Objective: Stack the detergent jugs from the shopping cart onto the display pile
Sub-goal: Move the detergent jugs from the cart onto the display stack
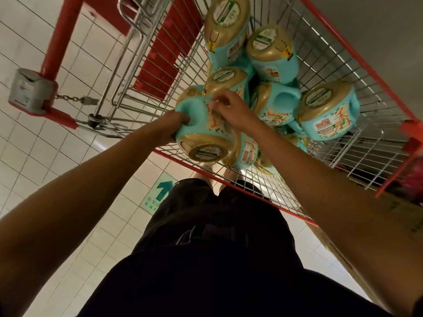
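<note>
Wire shopping cart (343,72) heaped with turquoise detergent jugs (272,53), labels too blurred to read. Over cart's near rim, held jug (206,136) on its side, gold end toward viewer. Handle gripped by left hand (178,121); right hand (231,110) curled over upper side. Beside cart, green floor sign (158,193) reading "EXI".

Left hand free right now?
No, the left hand has its fingers curled round the handle of a teal jug.
</note>
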Available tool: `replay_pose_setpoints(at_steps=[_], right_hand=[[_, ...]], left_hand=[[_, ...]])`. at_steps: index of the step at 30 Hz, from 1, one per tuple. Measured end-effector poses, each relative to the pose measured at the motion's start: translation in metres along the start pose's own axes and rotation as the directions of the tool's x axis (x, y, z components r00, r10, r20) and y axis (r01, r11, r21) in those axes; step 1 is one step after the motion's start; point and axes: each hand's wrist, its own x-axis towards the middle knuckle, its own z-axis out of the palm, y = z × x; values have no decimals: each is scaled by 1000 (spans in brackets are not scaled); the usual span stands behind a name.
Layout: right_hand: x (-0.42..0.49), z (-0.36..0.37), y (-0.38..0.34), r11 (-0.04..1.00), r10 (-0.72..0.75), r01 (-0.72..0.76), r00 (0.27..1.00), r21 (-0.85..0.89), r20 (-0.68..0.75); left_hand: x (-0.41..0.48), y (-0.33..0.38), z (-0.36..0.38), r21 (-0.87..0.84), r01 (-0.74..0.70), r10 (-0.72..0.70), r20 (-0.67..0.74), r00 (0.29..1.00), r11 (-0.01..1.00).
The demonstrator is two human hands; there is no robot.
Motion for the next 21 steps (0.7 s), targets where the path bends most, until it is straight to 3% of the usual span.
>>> replay_pose_setpoints(at_steps=[3, 5, 8, 10, 12, 15, 18, 21], right_hand=[[1, -18, -22, 997, -75, 76, 994, -1, 75], [-2, -32, -37, 1000, -26, 23, 977, 17, 213], [-7, -48, -40, 987, 52, -124, 850, 102, 525], [-16, -53, -39, 971, 87, -211, 759, 117, 645], [-26, -54, -33, 946, 136, -293, 746, 139, 652], [-42, -54, -17, 886, 152, -359, 824, 295, 546], [-64, -53, 1, 779, 127, -363, 889, 510, 440], [-87, -46, 11, 650, 125, -327, 936, 686, 328]], left_hand=[[-26, 32, -10, 215, -168, 114, 246, 963, 962], [-34, 53, -9, 322, -249, 111, 391, 914, 913], [-35, 75, -3, 445, -266, 38, 458, 888, 855], [-33, 85, 1, 447, -233, -30, 506, 862, 864], [-31, 90, 2, 445, -186, -90, 529, 844, 876], [-32, 89, -2, 414, -196, -78, 558, 826, 889], [-36, 73, -6, 151, -163, 69, 492, 868, 975], [-44, 44, -2, -119, -203, 234, 417, 878, 972]])
